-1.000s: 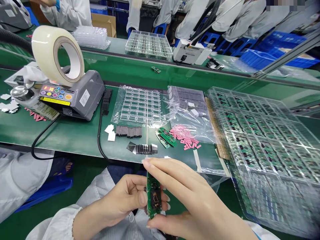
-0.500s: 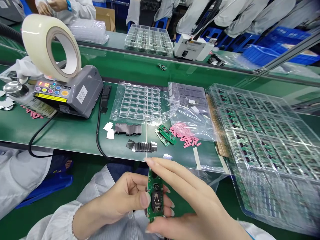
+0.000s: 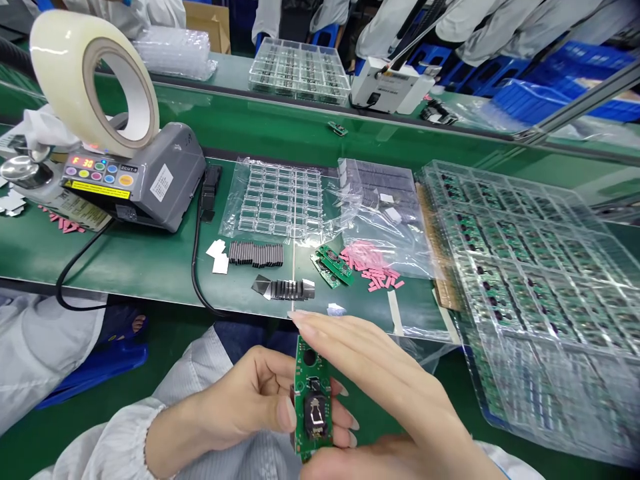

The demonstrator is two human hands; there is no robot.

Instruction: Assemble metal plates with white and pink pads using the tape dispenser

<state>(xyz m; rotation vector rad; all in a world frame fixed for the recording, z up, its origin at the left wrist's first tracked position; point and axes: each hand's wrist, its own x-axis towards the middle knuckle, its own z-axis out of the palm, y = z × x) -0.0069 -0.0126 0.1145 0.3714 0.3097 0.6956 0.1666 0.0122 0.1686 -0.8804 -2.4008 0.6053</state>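
Note:
A narrow green circuit board (image 3: 302, 417) with a black coin-cell holder stands lengthwise over my lap. My left hand (image 3: 240, 400) grips it, thumb along the left edge and fingertips showing past the right edge. My right hand (image 3: 395, 393) spans its length, with straight fingers at the far end and the thumb at the near end. Beyond them on the bench lie a row of black pieces (image 3: 290, 289), a longer row of dark strips (image 3: 256, 254), several loose green boards (image 3: 334, 265) and a pile of pink strips (image 3: 370, 260).
At left, a tape dispenser (image 3: 145, 187) carries a large tape roll (image 3: 55, 73). A clear display-window sheet (image 3: 280, 200) lies mid-bench beside a bag of dark parts (image 3: 380, 193). Stacked clear trays of boards (image 3: 530, 267) overhang the right side. A glass partition edges the back.
The view has shifted slightly. My right hand's fingers have moved a little off the board's upper part, so more of its face shows. My left hand keeps its grip.

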